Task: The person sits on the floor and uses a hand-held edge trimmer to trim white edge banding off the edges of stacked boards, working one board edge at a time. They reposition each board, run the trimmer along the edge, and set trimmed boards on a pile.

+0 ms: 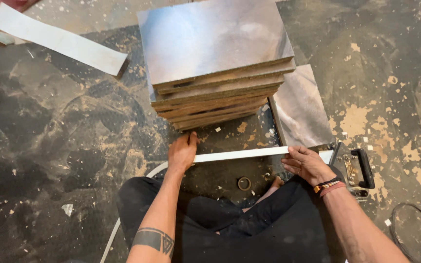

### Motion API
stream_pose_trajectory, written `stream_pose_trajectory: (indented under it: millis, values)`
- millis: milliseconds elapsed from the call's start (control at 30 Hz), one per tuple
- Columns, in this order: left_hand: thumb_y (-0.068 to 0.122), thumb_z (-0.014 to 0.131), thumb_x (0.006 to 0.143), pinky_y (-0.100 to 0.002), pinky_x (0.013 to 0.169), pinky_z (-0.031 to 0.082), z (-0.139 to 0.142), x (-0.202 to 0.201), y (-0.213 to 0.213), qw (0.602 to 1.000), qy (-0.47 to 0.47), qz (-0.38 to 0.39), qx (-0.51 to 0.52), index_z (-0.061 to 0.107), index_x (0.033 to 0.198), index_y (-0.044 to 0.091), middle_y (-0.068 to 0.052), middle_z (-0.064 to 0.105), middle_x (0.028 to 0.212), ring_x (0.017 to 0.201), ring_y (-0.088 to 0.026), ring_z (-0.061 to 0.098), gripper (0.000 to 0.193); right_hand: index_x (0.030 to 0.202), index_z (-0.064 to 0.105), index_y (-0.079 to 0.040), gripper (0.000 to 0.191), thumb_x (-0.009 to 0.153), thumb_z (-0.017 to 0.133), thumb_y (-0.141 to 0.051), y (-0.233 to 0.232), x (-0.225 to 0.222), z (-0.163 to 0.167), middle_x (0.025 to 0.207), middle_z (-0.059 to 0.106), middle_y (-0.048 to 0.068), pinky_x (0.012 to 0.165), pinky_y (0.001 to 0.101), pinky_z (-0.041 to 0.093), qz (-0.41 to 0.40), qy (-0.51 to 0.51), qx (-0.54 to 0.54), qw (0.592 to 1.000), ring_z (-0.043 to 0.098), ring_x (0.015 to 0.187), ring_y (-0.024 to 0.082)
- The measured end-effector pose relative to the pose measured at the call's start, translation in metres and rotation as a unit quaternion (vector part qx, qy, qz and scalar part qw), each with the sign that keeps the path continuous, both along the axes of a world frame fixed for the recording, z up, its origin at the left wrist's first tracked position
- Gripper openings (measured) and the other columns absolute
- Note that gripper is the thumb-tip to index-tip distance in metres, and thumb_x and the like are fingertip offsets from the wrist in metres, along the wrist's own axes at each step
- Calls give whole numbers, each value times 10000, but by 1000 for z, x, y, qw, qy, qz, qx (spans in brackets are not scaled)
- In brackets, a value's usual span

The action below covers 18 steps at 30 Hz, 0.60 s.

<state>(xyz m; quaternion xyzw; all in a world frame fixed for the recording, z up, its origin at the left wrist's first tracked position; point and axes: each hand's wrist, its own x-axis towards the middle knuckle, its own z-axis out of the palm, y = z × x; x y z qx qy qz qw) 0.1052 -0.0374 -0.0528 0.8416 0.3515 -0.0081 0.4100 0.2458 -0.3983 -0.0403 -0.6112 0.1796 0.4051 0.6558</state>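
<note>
Dusty, paint-spattered floor (49,126) fills the view, strewn with sawdust and chips. At the far left a loose white strip (59,40) lies flat at a slant, well apart from the person sitting cross-legged at the near edge.

The left hand (182,152) presses down on the left end of a long white edging strip (242,154), its fingers closed over it with the thumb on the far side. That strip runs level from left to right across the floor just in front of the knees; its long axis points from one hand to the other. Past the left hand it curves away toward the near left as a trailing tail. Holding both ends seems to keep it stretched flat and straight.

Just beyond the strip stands a stack of boards (215,63) with shiny grey faces and raw chipboard edges turned toward the person. Near the knees lies a small tape ring (244,183).

The right hand (307,164) pinches the strip's right end, fingers curled shut on it. Behind it a single grey board (302,108) lies flat, and to the right sits a black-handled tool (359,168).
</note>
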Motion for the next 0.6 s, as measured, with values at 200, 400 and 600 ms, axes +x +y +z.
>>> stream_pose_trajectory:
  millis: [200,400,600]
  values:
    - [463,461,1007,-573,896,482,3,1,1,996,42,0,81,759,977,85,-267,722,972,968,-495,655,483,1179,711,-73,369,1009,617,-386,24,17,21,1156,741,101,974,396,534,228,-491,-275,795,709,1095,270]
    - [420,468,1011,-574,853,495,-9,0,-4,995,0,-20,93,751,891,68,-259,726,907,873,-478,683,468,1320,660,-176,535,1001,345,-468,90,10,18,1346,651,136,1130,632,255,426,-568,-400,579,518,1371,320]
    - [368,522,1013,-571,827,469,-21,1,-9,972,-66,8,227,745,779,71,-195,740,817,814,-415,689,438,1546,478,-196,659,1007,411,-569,184,-48,10,1455,541,221,1179,606,204,446,-593,-343,575,399,1432,404]
